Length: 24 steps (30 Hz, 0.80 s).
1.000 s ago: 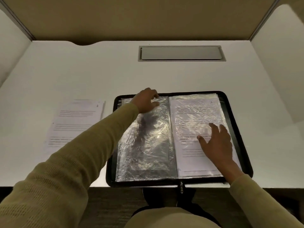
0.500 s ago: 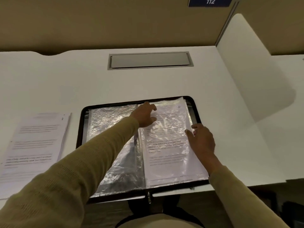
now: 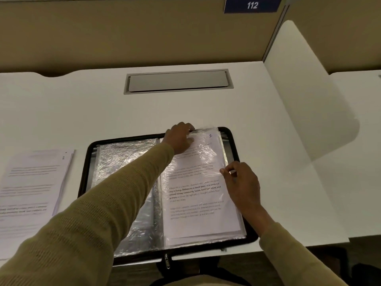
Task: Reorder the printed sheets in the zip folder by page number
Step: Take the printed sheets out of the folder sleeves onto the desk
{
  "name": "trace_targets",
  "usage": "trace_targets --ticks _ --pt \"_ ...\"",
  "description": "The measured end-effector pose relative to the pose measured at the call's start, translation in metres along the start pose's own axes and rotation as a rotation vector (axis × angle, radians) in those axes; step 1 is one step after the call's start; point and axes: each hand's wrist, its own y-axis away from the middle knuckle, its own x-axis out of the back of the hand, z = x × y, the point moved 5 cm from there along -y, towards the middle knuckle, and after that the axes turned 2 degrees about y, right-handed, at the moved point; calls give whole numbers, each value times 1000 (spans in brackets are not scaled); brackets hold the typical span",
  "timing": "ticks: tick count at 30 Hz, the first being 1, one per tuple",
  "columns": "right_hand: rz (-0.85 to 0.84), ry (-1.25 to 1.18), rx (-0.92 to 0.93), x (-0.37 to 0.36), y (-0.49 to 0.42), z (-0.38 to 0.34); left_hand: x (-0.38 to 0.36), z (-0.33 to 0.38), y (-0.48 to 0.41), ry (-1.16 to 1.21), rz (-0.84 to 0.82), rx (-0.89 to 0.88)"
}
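A black zip folder (image 3: 85, 162) lies open on the white desk, with clear plastic sleeves inside. The left sleeve (image 3: 121, 159) looks empty and shiny. The right sleeve holds a printed sheet (image 3: 195, 193) with a handwritten number at its top right corner. My left hand (image 3: 180, 138) reaches across and pinches the top edge of the right sleeve. My right hand (image 3: 242, 182) pinches the sleeve's right edge at mid height. A stack of loose printed sheets (image 3: 31, 186) lies on the desk left of the folder.
A grey cable hatch (image 3: 178, 81) is set in the desk behind the folder. A white divider panel (image 3: 305, 124) stands along the right side. A blue sign reading 112 (image 3: 252, 5) hangs on the back wall. The zip pull (image 3: 167, 262) hangs over the desk's front edge.
The view has swung right. My left hand moved from the left sleeve's top to the right sleeve's top edge. My right hand slid from the page surface to its right edge and now pinches it.
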Motion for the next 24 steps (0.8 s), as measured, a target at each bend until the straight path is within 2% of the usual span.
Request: trace_targets --ticks 5,12,17,21,24 --pt "-36 -134 -4 -3 -5 9 10 5 -10 29 44 -20" --pt "-253 -351 -276 -17 -19 17 20 8 -12 145 -35 -2" --pt "-247 -341 -253 -22 -31 19 25 12 -14 278 -48 75" --pt "-255 -344 -243 -24 -33 20 32 13 -20 450 8 161" --pt "-259 -353 -242 -24 -32 21 35 12 -27 420 -30 197"
